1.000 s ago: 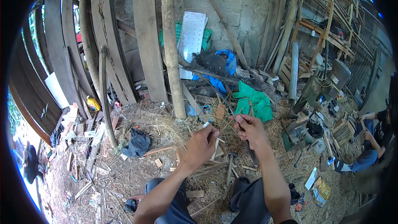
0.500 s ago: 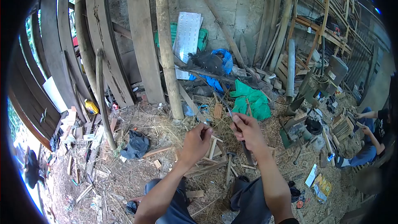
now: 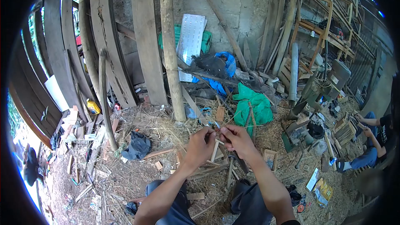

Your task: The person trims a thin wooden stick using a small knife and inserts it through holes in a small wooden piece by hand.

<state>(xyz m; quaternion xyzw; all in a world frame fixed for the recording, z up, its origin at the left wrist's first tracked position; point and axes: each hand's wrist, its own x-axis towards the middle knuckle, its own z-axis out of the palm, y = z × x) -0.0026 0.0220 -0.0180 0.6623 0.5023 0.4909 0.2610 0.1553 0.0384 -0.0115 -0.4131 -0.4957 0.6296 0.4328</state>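
My left hand is closed in a pinch, thumb against fingers. Whatever it pinches is too small or hidden to make out. Close beside it, almost touching, my right hand is wrapped round a long-handled knife. The dark handle sticks out below the fist toward my forearm, and a thin pale tip shows between the two hands. Beneath the hands, on the straw-covered ground, lie a small wooden frame and a hammer, both partly covered.
A green plastic sheet lies ahead, right of a bamboo post. A black plastic bag rests at left. Scrap wood litters the ground. At right, another person sits with hands on wood. An open wooden box is near my right forearm.
My right hand has moved left and down with the knife, closing the gap to my left hand. The knife's blade end has swung toward the left fingers. My left hand has shifted slightly right.
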